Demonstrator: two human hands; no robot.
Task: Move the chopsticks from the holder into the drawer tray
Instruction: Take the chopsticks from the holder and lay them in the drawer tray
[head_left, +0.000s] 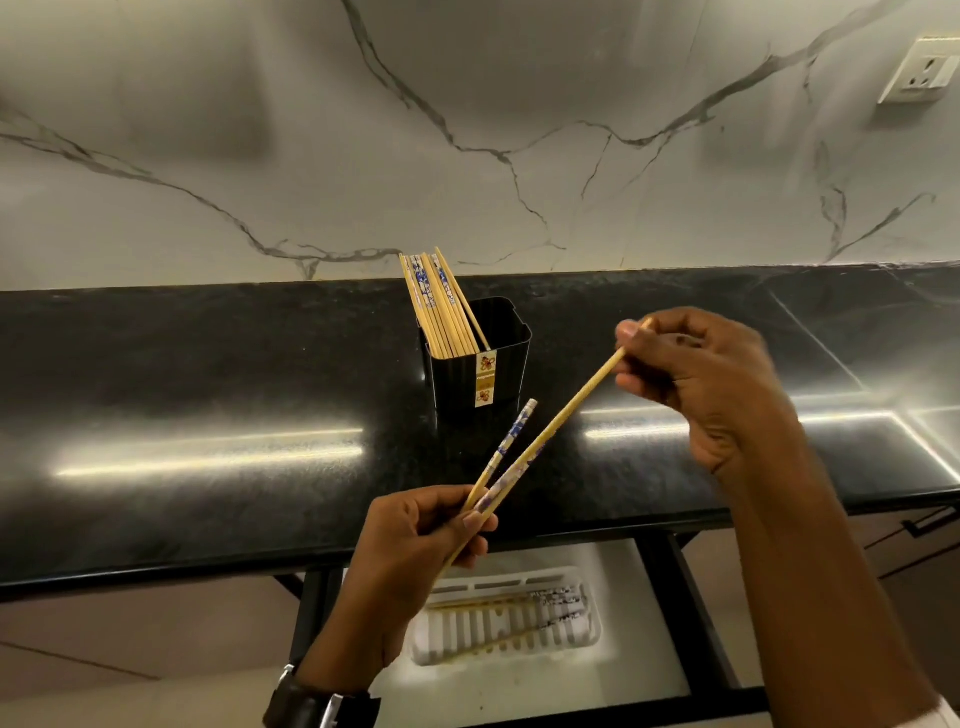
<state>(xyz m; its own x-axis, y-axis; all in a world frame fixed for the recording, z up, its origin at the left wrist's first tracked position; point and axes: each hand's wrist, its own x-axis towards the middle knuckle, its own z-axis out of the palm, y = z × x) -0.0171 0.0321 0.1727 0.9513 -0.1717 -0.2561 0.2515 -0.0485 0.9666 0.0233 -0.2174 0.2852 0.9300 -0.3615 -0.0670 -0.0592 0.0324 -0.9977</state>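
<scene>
A black ribbed holder (498, 358) stands on the dark countertop, with several bamboo chopsticks (441, 306) leaning in its left side. My left hand (410, 561) grips two chopsticks: a shorter-showing one with a blue-patterned end (511, 434) and a long one (566, 410). My right hand (706, 384) pinches the thin far end of the long chopstick. Below the counter edge, a white slotted tray (582, 639) lies in the open drawer and holds several chopsticks (519, 603).
The black stone countertop (182, 415) runs the full width, backed by a marble wall. A wall socket (919, 70) sits at the upper right. The drawer's black frame (691, 597) borders the tray. A cabinet handle (930, 522) shows at the right.
</scene>
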